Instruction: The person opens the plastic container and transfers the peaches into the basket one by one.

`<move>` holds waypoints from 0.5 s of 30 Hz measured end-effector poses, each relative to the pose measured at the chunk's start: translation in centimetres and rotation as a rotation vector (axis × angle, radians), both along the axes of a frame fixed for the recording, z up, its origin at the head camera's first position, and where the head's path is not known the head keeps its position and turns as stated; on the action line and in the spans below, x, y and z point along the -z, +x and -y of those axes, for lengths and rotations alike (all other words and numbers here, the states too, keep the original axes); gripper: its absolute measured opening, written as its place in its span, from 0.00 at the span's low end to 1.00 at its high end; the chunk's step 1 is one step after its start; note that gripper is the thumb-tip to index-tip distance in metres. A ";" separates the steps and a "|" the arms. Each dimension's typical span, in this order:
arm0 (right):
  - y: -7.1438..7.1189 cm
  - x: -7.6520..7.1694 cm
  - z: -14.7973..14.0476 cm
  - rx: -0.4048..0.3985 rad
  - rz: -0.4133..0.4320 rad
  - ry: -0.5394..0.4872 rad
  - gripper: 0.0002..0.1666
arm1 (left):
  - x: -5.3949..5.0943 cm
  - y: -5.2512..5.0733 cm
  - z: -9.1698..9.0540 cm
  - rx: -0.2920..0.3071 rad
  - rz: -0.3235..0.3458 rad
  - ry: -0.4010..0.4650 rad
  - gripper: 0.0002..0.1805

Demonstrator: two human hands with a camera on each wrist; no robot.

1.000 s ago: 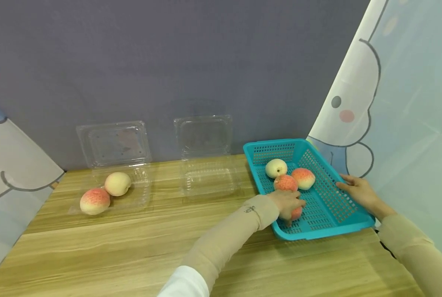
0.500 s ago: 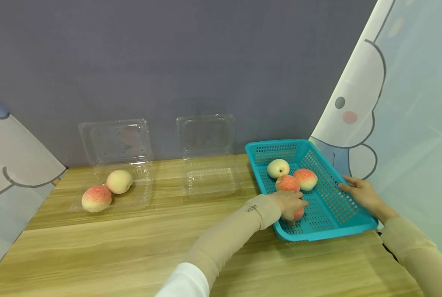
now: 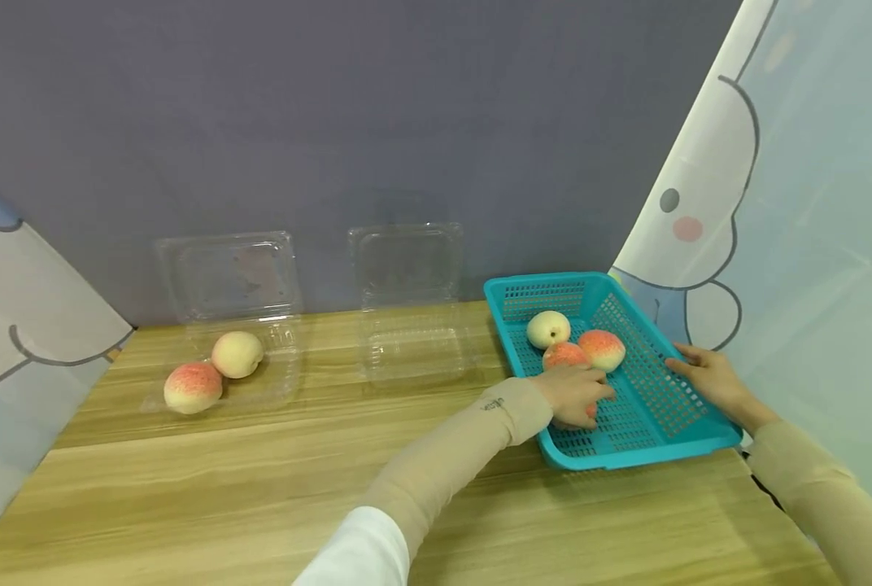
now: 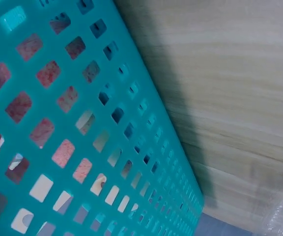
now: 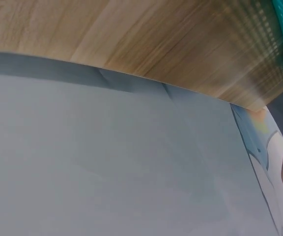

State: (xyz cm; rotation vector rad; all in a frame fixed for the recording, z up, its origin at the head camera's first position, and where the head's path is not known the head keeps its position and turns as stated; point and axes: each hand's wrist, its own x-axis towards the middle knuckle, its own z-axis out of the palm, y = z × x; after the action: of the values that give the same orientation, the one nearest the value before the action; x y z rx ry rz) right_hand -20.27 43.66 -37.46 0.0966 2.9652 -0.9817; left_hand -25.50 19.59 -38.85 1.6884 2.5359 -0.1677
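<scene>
Shifting slightly farther into the basket (image 3: pixel 648 457), the left hand (image 3: pixel 572 393) curled round the near peach (image 3: pixel 591 410) inside — picking it up seemed under way — while the right hand (image 3: pixel 714 381) touched the basket's side, its hold hard to tell.

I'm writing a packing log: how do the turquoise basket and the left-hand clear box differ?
The turquoise basket is opaque with perforated walls; the clear box is see-through. The turquoise basket shows no lid; the clear box has a lid standing raised. The left hand is in the turquoise basket; neither hand touches the clear box. Both hold peach-like fruit.
</scene>
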 end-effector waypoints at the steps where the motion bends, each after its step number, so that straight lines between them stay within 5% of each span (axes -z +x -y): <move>1: 0.1 -0.1 -0.1 -0.001 -0.003 0.003 0.37 | -0.1 0.0 -0.1 0.015 0.003 0.024 0.29; 4: 0.2 -0.3 -0.4 -0.007 0.003 0.020 0.37 | -0.7 0.0 -0.1 0.036 0.053 0.097 0.24; 11: 0.0 -0.1 -0.3 -0.018 0.020 0.034 0.38 | -1.5 0.6 2.0 -0.020 0.308 0.371 0.17; 15: 0.3 0.2 -0.2 -0.024 -0.023 0.045 0.37 | -2.0 1.5 3.9 -0.035 0.310 0.432 0.17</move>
State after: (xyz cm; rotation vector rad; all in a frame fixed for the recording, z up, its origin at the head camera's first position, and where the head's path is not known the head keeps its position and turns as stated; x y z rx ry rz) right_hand -19.93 43.86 -37.62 0.0509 3.0021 -0.9206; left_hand -23.99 15.73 -36.86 1.6312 2.4779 0.6373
